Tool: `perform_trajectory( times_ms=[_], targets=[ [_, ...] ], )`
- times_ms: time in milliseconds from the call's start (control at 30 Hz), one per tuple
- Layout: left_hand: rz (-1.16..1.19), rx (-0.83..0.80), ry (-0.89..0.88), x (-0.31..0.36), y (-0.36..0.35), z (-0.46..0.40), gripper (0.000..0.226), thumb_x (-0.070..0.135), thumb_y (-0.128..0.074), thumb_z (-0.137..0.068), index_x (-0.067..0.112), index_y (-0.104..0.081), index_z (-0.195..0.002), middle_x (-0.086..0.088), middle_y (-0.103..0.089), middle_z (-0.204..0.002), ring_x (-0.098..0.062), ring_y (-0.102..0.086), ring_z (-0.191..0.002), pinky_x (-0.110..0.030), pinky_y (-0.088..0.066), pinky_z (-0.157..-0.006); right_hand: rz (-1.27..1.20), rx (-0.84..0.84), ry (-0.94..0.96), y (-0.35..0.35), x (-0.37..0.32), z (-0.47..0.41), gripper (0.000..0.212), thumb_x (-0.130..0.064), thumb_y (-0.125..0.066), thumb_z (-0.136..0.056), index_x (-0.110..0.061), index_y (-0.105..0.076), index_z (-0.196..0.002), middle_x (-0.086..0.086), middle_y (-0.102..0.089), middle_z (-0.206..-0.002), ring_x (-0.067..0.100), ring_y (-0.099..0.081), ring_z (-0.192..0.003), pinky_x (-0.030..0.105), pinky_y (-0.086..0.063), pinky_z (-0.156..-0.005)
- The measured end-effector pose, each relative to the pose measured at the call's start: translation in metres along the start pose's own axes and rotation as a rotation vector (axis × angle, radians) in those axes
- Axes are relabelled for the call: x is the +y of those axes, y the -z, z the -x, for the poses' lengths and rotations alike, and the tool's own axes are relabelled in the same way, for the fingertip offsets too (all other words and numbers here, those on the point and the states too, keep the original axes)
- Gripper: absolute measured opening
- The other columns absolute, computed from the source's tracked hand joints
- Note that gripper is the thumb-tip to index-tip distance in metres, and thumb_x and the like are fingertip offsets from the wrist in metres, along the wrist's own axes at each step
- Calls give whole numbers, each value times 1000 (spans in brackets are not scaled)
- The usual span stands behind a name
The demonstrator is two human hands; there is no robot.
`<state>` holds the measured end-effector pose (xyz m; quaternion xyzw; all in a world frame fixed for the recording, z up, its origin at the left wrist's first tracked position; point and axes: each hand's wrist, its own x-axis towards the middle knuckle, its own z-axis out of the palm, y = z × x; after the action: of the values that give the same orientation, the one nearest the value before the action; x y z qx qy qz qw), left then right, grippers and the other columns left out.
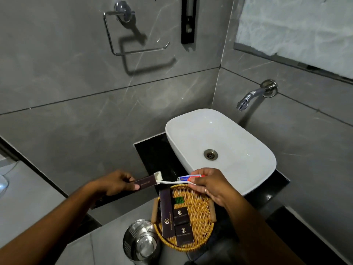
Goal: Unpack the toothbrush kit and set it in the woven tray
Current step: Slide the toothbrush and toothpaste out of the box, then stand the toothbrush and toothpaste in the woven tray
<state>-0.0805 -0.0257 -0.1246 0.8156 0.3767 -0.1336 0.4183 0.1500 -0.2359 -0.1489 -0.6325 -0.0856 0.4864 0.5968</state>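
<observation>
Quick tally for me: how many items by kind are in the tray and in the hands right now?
Dark branded boxes: 4, one long open box in the left hand at, one long and two small square in the round woven tray
White toothbrush: 1, in the right hand
Small toothpaste tube: 1, same grip
Green packet: 1, in the tray
Total: 7

Woven wicker tray (200, 190); glossy white ceramic basin (229, 134); shiny metal bin (140, 240); matt cardboard box (144, 183).
</observation>
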Motion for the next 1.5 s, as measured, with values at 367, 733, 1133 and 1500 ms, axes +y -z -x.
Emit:
perform_trajectory(
  times_ms=[367, 733, 1133, 1500],
  targets=[
    [413, 299, 136, -69, -81, -28, 21, 3, -73, -74, 7, -65, -94, -15, -71, -97, -31, -67, -94, -40, -52, -86, 1204, -100, 318, -39, -64, 34, 14, 3, -69, -76, -10, -72, -79, -1, -63, -69, 16, -64, -65, 25, -54, -62],
    [384, 336, 312, -179, -144, -116, 30, 11, -74, -73, 7, -67, -102, -17, -73, -106, -34, -66, -102, -34, -47, -83, 1461, -345, 204, -35, -64, 0, 24, -51, -82, -61, -47, -70, -81, -24, -73, -80, 1, -72, -66, 30, -61, -54],
    [832, 679, 422, -169, -168, -113, 43, 30, -70, -83, 11, -61, -120, -10, -67, -114, -31, -63, -110, -44, -50, -99, 1630, -493, 140, -73, -45, -39, 11, -13, -80, -73, -22, -75, -77, -6, -71, -65, 4, -71, -60, 24, -60, -57],
    [353, 278, -415, 70, -123, -18, 23, 30, -61, -88, 24, -69, -109, 8, -73, -96, 10, -60, -70, -6, -47, -63, 1589, -447, 19, -62, -64, -2, 13, -9, -77, -77, -18, -69, -82, -4, -67, -73, 0, -64, -51, 11, -48, -47]
  ],
)
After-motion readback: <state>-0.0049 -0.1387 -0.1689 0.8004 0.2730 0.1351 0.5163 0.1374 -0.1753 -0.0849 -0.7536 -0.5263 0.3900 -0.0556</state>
